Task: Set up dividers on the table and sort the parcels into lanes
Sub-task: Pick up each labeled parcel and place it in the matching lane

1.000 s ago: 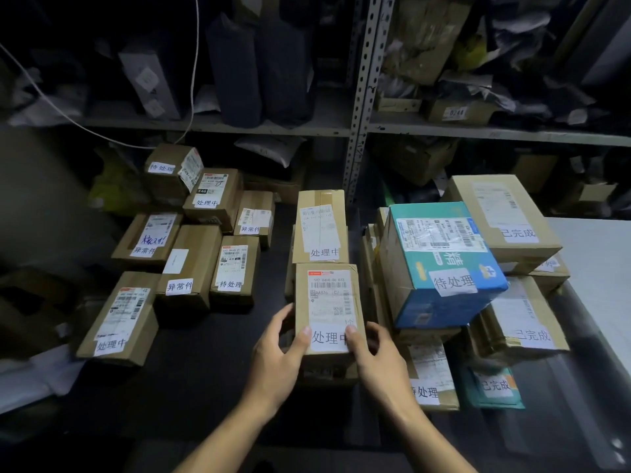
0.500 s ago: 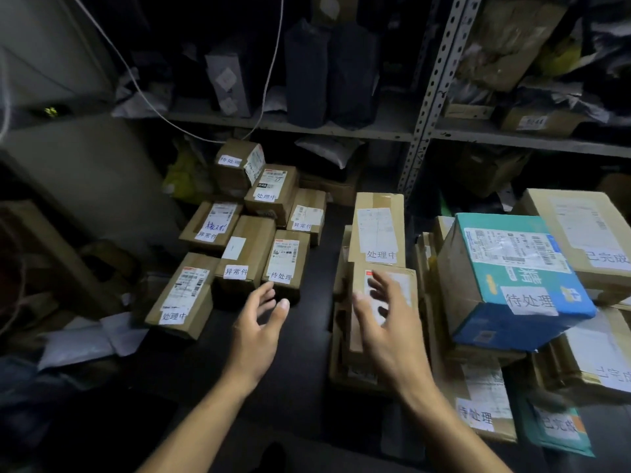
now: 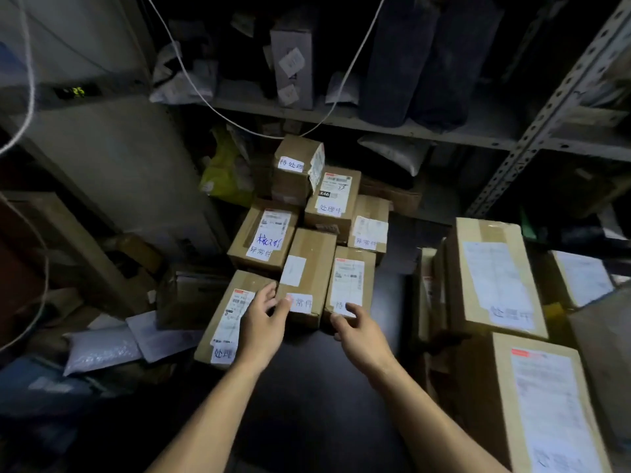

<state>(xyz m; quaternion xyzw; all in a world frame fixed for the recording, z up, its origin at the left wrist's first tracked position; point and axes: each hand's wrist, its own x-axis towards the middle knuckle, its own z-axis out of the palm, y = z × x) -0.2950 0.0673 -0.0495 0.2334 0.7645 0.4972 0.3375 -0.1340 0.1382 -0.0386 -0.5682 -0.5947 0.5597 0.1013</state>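
Parcels cluster at 11 o'clock on the dark table; sorting step: left hand and right hand, fingers loosely spread, holding nothing, touch 2 boxes, requiring a closing grasp next.

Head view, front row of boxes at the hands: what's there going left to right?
Box labelled 处理中 → left hand → box labelled 异常件 → box with the shipping label → right hand → tall box labelled 处理中.

Matt cardboard parcels, paper labels
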